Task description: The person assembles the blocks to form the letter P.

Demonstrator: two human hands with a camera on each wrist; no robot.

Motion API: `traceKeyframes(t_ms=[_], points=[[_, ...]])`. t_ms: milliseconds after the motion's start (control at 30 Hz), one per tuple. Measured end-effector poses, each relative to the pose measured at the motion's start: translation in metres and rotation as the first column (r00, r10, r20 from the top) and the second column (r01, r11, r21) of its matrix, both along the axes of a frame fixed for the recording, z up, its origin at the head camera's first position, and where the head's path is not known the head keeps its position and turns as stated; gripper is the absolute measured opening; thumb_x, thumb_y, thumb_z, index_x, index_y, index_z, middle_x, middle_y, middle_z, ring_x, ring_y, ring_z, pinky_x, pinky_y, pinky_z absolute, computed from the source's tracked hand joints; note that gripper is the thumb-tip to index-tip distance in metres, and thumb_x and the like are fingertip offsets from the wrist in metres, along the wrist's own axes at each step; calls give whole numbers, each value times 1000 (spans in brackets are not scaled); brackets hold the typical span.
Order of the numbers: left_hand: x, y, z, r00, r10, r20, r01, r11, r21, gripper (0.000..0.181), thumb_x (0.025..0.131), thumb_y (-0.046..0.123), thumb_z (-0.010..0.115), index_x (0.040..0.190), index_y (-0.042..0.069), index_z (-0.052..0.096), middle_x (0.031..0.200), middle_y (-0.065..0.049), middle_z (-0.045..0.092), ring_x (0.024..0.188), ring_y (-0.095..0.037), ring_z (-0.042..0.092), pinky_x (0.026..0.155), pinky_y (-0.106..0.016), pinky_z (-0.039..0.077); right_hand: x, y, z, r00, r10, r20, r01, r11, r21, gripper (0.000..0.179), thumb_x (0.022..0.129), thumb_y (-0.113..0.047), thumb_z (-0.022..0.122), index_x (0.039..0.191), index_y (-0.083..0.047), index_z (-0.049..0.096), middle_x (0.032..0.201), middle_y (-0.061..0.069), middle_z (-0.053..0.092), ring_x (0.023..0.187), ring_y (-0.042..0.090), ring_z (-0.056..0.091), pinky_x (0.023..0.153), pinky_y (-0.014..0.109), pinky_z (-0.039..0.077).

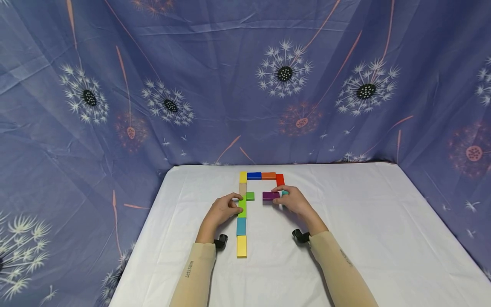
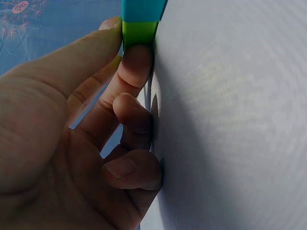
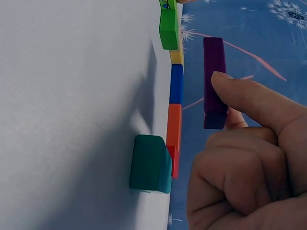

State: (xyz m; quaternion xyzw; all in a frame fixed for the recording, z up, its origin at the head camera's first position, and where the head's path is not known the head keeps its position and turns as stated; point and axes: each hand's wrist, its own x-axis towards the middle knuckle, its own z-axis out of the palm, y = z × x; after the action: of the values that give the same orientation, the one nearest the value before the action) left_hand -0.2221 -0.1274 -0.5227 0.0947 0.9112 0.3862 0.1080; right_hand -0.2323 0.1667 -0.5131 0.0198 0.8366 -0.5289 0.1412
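Observation:
Wooden blocks form a connected outline on the white table. My left hand [image 1: 224,209] is at its left column, thumb and fingertips on the lime green block [image 1: 242,207]; the left wrist view shows the thumb on one face and a finger against the side. A small green block [image 1: 250,196] juts right from that column. With thumb and fingers my right hand [image 1: 294,200] pinches a purple block [image 3: 214,81], held raised off the table in the right wrist view. Beneath that hand stands a teal block [image 3: 149,164], partly covered in the head view, adjoining the red block [image 1: 280,180].
Left column continues with a yellow block [image 1: 243,177] and plain wood block [image 1: 243,189] above, a light blue block [image 1: 241,226] and another yellow block [image 1: 241,246] below. Blue [image 1: 254,175] and orange [image 1: 268,175] blocks make the top row. A patterned cloth [image 1: 230,85] hangs behind the table.

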Motion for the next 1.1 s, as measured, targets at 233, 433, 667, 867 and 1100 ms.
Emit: traceKeyframes(t_ms=[233,433,667,867,1100], points=[[-1,0,-2,1000,-1,-4,1,1000,-5,37,94,25,81,129,23,71,82,4,70,71,-14,57,76,-33,45,-10,-5,0,1000,5,13,-5,1000,23,40,91,-17,80,131,-19,73,60,-5,42,44,13,30,46,27,30],[-2,1,-3,1000,6,-4,-6,1000,-16,37,94,26,81,129,24,70,82,5,70,72,-14,57,77,-33,45,-17,-11,-1,1000,-8,8,8,1000,12,39,90,-15,80,129,-19,74,65,-2,50,44,13,28,46,27,29],[-1,1,-3,1000,10,1,-10,1000,-10,37,94,25,81,129,23,70,83,4,70,72,-15,57,76,-33,45,-22,-18,-4,1000,-13,4,13,1000,15,38,90,-12,79,128,-16,74,75,3,59,44,12,29,46,27,29],[-1,1,-2,1000,10,5,-10,1000,-3,36,94,26,81,129,24,70,83,4,70,72,-15,57,78,-33,45,-24,-24,-5,1000,-28,15,28,1000,14,39,90,-9,78,128,-15,75,82,6,60,44,13,29,45,26,28],[-2,1,-2,1000,10,10,-10,1000,-2,37,94,26,81,129,24,70,83,4,70,73,-15,57,78,-33,45,-24,-28,-7,1000,-22,-23,23,998,50,36,89,-10,78,125,-14,76,134,20,63,77,23,44,59,29,33]])
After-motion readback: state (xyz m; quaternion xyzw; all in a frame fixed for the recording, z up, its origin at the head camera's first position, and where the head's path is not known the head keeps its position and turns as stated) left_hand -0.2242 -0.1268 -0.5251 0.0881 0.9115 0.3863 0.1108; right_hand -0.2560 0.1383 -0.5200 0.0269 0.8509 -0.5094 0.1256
